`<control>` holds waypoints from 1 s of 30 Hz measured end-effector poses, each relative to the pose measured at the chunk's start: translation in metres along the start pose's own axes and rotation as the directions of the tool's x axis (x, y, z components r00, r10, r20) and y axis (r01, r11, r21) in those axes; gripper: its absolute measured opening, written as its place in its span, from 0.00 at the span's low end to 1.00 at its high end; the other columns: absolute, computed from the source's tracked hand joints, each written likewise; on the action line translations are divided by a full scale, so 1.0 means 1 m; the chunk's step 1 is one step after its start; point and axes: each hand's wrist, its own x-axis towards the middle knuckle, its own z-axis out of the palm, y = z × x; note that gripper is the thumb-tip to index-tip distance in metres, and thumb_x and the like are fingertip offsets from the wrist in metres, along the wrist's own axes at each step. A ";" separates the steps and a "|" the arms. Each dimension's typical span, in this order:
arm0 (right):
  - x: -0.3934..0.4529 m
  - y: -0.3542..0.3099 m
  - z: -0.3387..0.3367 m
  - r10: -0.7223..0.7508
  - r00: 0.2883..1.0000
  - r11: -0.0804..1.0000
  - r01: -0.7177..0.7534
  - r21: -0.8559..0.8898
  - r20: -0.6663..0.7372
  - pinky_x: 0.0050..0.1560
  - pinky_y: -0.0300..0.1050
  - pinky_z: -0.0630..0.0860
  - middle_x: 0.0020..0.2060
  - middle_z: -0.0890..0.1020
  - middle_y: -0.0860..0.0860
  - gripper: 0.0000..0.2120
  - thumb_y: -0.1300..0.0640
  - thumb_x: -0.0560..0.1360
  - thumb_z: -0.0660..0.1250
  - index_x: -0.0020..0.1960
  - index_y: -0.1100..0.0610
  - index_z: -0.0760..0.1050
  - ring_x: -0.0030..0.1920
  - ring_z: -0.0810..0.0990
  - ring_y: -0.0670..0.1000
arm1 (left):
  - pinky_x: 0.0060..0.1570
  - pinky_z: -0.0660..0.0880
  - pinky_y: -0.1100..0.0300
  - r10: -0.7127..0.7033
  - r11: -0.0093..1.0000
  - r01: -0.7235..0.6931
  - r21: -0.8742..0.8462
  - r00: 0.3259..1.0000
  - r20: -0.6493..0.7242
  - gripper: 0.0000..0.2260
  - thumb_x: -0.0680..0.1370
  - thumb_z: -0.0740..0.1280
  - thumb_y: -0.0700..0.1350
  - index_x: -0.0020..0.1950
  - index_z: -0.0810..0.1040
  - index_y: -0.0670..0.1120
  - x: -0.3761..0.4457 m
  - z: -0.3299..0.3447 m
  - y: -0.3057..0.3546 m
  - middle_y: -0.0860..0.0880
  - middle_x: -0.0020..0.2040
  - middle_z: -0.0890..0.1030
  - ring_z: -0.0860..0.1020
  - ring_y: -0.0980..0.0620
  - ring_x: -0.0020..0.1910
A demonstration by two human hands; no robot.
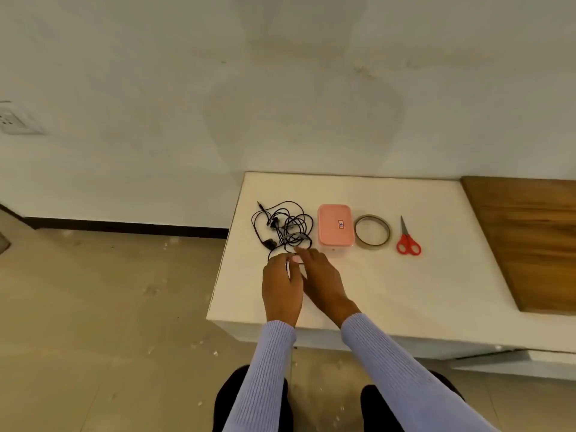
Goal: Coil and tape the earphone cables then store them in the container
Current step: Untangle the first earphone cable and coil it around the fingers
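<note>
Both hands are working at the near edge of the tangled earphone cables (282, 227), just left of the pink container (335, 225). The left hand (282, 286) is pinching a loop (grip curled), probably to start a coil; the right hand's (321, 275) grip is hard to tell.

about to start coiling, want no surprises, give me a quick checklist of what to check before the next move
1. Earphone cables within reach: ok, tangled on the table.
2. Cable held: ok, left hand pinches a strand; right hand reaches over it, its grip cannot tell.
3. Tape roll ready: ok, right of the pink box.
4. Scissors ready: ok, closed, beside the tape.
5. Box open for storing: not ok, lid on.
6. Cables untangled: not ok.
</note>
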 end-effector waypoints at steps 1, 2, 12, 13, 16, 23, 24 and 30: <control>0.000 0.001 0.002 0.007 1.000 0.999 -0.006 -0.031 0.016 0.56 0.45 0.74 0.65 0.72 0.53 0.20 0.56 0.77 0.63 0.68 0.53 0.67 0.62 0.72 0.52 | 0.54 0.69 0.66 0.010 1.000 -0.010 0.000 1.000 0.000 0.10 0.80 0.59 0.42 0.58 0.77 0.44 0.004 0.000 -0.001 0.47 0.57 0.79 0.76 0.51 0.57; 0.002 0.004 0.003 -0.003 1.000 0.999 0.003 -0.050 0.000 0.54 0.43 0.75 0.63 0.73 0.53 0.18 0.58 0.77 0.64 0.66 0.54 0.70 0.60 0.73 0.52 | 0.54 0.67 0.67 0.032 0.999 -0.032 0.019 0.999 -0.006 0.10 0.80 0.60 0.40 0.58 0.77 0.44 0.006 0.001 -0.002 0.47 0.57 0.79 0.75 0.52 0.57; 0.027 0.017 -0.023 0.090 0.995 0.978 -0.079 0.191 -0.053 0.45 0.36 0.72 0.45 0.83 0.50 0.06 0.63 0.72 0.70 0.48 0.57 0.82 0.43 0.79 0.48 | 0.57 0.73 0.59 0.193 0.965 -0.197 0.173 0.980 0.042 0.11 0.78 0.62 0.38 0.58 0.77 0.47 0.037 -0.020 -0.023 0.51 0.58 0.79 0.76 0.53 0.56; 0.027 0.019 -0.029 0.111 0.992 0.962 -0.093 0.256 -0.056 0.45 0.36 0.73 0.43 0.83 0.49 0.05 0.63 0.71 0.71 0.47 0.56 0.82 0.42 0.78 0.47 | 0.56 0.72 0.61 0.181 0.963 -0.190 0.193 0.981 0.066 0.11 0.78 0.63 0.40 0.59 0.77 0.49 0.039 -0.023 -0.027 0.51 0.58 0.79 0.76 0.53 0.56; 0.027 0.021 -0.043 0.158 0.986 0.890 -0.117 0.441 -0.057 0.41 0.27 0.71 0.38 0.81 0.45 0.05 0.63 0.71 0.72 0.45 0.56 0.82 0.39 0.78 0.42 | 0.51 0.69 0.66 0.162 0.957 -0.192 0.220 0.976 0.148 0.17 0.76 0.68 0.47 0.64 0.73 0.52 0.043 -0.028 -0.027 0.55 0.57 0.77 0.75 0.56 0.52; 0.023 0.000 -0.071 -0.049 0.996 0.758 0.085 0.646 -0.074 0.42 0.31 0.75 0.38 0.83 0.43 0.07 0.60 0.73 0.70 0.47 0.50 0.80 0.40 0.81 0.41 | 0.45 0.68 0.69 0.173 0.950 -0.198 0.242 0.978 0.118 0.30 0.68 0.73 0.59 0.68 0.69 0.57 0.046 -0.023 -0.013 0.57 0.54 0.77 0.73 0.57 0.54; 0.022 -0.002 -0.073 -0.075 0.994 0.763 0.107 0.637 -0.077 0.44 0.30 0.75 0.39 0.83 0.42 0.07 0.60 0.73 0.69 0.47 0.49 0.81 0.41 0.81 0.40 | 0.43 0.66 0.71 0.192 0.953 -0.205 0.225 0.978 0.077 0.31 0.68 0.73 0.59 0.68 0.68 0.57 0.045 -0.022 -0.009 0.57 0.52 0.77 0.73 0.59 0.52; 0.028 -0.019 -0.092 -0.091 0.956 0.890 0.203 0.407 -0.280 0.45 0.27 0.68 0.40 0.78 0.38 0.06 0.57 0.72 0.71 0.44 0.45 0.81 0.43 0.77 0.39 | 0.38 0.72 0.67 0.240 0.965 -0.233 0.117 0.970 -0.050 0.09 0.75 0.69 0.51 0.53 0.79 0.50 0.041 -0.011 0.014 0.56 0.40 0.77 0.75 0.59 0.37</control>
